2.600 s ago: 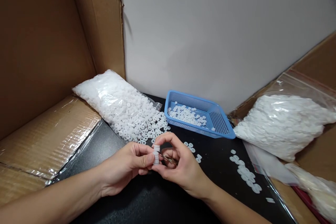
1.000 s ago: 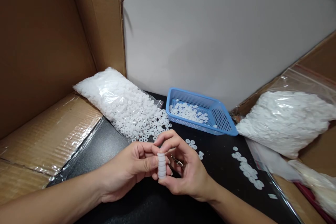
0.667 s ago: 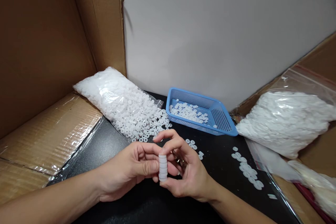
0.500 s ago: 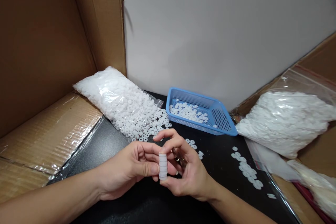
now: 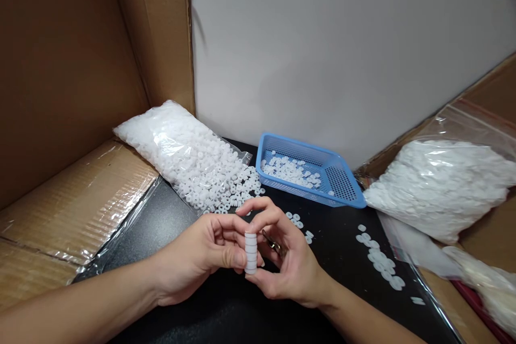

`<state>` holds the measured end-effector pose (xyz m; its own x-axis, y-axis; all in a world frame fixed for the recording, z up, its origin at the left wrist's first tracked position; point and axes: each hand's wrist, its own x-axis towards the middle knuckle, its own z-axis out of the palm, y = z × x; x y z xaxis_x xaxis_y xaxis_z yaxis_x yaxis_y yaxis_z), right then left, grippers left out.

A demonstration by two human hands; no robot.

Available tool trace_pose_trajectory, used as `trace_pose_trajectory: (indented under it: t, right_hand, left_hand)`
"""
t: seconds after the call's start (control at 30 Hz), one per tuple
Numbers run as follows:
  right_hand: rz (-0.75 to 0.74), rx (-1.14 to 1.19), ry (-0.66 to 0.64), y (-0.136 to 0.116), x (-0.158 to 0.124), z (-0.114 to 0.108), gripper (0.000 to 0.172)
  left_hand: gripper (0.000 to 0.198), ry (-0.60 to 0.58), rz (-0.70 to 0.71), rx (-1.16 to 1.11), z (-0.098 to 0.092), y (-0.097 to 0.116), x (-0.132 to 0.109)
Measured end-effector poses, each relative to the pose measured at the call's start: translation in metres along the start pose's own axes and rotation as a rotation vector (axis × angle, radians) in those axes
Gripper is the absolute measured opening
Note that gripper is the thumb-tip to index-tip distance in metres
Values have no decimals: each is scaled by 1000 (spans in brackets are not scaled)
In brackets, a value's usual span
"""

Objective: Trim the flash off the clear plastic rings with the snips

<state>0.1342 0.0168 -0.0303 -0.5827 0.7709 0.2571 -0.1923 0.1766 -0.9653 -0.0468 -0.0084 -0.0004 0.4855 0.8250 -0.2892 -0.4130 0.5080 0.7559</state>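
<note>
A short upright stack of white plastic rings (image 5: 250,252) stands between both my hands above the black table (image 5: 226,312). My left hand (image 5: 201,258) is closed, its thumb pressed against the stack's side. My right hand (image 5: 284,260) is closed too, pinching the stack top and bottom between forefinger and thumb. A small metal piece (image 5: 273,243) shows inside my right palm. Just beyond my hands, an open clear bag of white rings (image 5: 185,156) spills loose rings onto the table.
A blue mesh basket (image 5: 342,185) with several white rings sits at the back. A clear bag of flat white discs (image 5: 435,185) lies at the right, loose discs (image 5: 381,263) before it. Cardboard box walls (image 5: 64,64) rise at the left, a white wall behind.
The ring stack and both hands have drifted slightly right and down. My right hand's grip moved from the stack's side to its top and bottom.
</note>
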Motion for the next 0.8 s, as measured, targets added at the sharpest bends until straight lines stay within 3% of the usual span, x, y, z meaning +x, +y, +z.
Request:
trace_pose_trajectory:
  t: [0.8]
  right_hand:
    - [-16,13,-40,-3,-1,1,45]
  left_hand:
    - [10,-86,43,6,1,1,-1]
